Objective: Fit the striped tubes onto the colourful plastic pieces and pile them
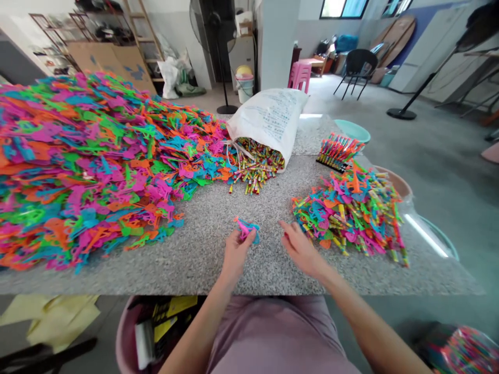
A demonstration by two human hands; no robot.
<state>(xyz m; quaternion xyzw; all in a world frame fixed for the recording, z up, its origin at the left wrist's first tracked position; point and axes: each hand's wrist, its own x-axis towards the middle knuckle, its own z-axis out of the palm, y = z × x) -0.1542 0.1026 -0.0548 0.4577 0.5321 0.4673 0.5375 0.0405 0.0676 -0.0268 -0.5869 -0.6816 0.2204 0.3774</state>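
My left hand (236,249) is closed on a few small flat plastic pieces (246,228) in pink, blue and orange, held just over the grey speckled table (265,275). To its right, my right hand (301,248) has its index finger stretched out and the others loosely bent; nothing shows in it. Close beside that hand lies a heap of coloured plastic pieces joined with patterned sticks (351,213). A large pile of loose pink, orange, green and blue plastic pieces (101,171) covers the left of the table. Patterned sticks (255,166) spill from a white sack (273,114) at the back.
A black rack of orange-tipped sticks (338,153) stands behind the right heap. Basins (353,130) sit past the table's right edge. Below the front edge are a pink tub (128,337) and a bag of coloured pieces (468,348). A fan (220,62) stands behind.
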